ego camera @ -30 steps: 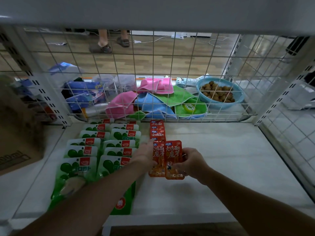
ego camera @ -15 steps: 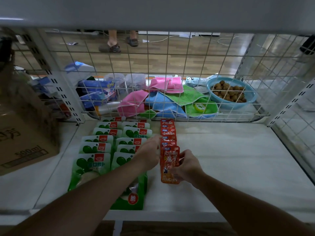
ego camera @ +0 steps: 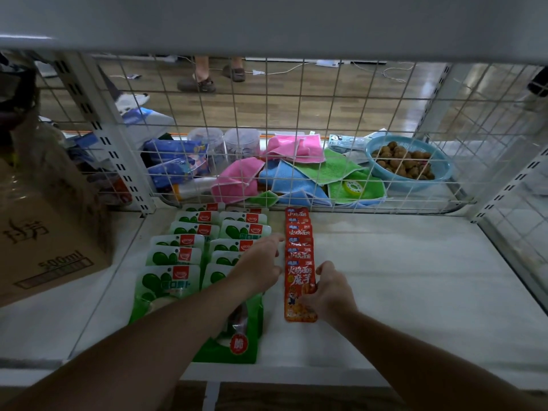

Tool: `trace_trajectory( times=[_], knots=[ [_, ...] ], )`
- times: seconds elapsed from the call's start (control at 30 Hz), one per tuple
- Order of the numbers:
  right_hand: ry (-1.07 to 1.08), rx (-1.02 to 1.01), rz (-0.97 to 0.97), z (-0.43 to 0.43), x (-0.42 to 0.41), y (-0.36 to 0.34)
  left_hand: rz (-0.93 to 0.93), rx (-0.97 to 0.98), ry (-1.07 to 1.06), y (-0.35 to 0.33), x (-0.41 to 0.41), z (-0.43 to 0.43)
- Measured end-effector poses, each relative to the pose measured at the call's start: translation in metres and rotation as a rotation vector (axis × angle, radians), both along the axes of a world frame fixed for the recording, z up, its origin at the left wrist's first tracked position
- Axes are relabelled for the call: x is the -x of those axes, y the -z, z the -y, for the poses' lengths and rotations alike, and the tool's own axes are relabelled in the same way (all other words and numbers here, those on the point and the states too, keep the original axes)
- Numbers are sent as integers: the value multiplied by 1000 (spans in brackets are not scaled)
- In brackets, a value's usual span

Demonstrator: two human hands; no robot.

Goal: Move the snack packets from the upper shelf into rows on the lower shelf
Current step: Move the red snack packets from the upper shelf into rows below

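Note:
A row of red snack packets (ego camera: 299, 232) runs from the wire back toward the front of the white lower shelf (ego camera: 415, 277). My right hand (ego camera: 329, 292) grips the right edge of the front red packet (ego camera: 296, 289), which lies flat on the shelf. My left hand (ego camera: 261, 265) rests with straight fingers along the left side of the red row, over the green packets (ego camera: 175, 256). The green packets lie in two overlapping rows left of the red row.
A cardboard box (ego camera: 44, 241) stands on the shelf at the left. Behind the wire mesh (ego camera: 326, 114) lie coloured cloths (ego camera: 296, 170), plastic jars and a blue basket (ego camera: 409, 164) of brown balls. A person's feet stand on the wooden floor beyond.
Two red packets lay side by side under my hands; now they are merged into the single row. My left hand has slid forward along the row's left edge.

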State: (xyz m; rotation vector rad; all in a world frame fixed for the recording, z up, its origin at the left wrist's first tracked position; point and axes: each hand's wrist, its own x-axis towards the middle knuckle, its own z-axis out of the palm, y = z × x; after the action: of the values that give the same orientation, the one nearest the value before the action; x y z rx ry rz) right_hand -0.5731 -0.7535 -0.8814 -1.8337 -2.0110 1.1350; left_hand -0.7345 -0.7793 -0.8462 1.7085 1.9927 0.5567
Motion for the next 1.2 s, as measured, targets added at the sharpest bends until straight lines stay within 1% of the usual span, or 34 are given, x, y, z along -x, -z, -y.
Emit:
trace_trajectory(
  times=[0.07,0.2,0.23,0.37,0.43,0.5,0.57,0.67,0.87,0.93,1.07,1.2],
  knots=[
    [-19,-33,6,0,-1,-5,20,-17,11,-6,-4,0],
    [-123,-250,80,6,-5,-22,44,-31,-9,-21,-8,3],
    [-141,-273,88,8,-6,-28,44,-27,-14,-24,-9,5],
    [-155,-259,108,13,-10,-58,42,-6,-39,-42,-7,20],
    [-211,-308,163,15,-16,-76,27,6,-56,-52,-8,29],
    [-272,-392,221,18,-22,-94,-55,-8,-43,-64,-8,38],
    [-299,-468,264,21,-28,-111,-192,-33,-13,-77,-10,46],
    [-342,-534,318,30,-37,-136,-326,-56,14,-96,-18,61],
    [-401,-594,336,54,-51,-178,-391,-223,-44,-139,-32,97],
    [-405,-607,352,66,-56,-193,-381,-242,-69,-157,-34,111],
    [-394,-639,331,94,-63,-231,-438,-259,-48,-196,-36,135],
    [-382,-726,327,113,-69,-260,-444,-299,-53,-232,-41,161]
  ],
)
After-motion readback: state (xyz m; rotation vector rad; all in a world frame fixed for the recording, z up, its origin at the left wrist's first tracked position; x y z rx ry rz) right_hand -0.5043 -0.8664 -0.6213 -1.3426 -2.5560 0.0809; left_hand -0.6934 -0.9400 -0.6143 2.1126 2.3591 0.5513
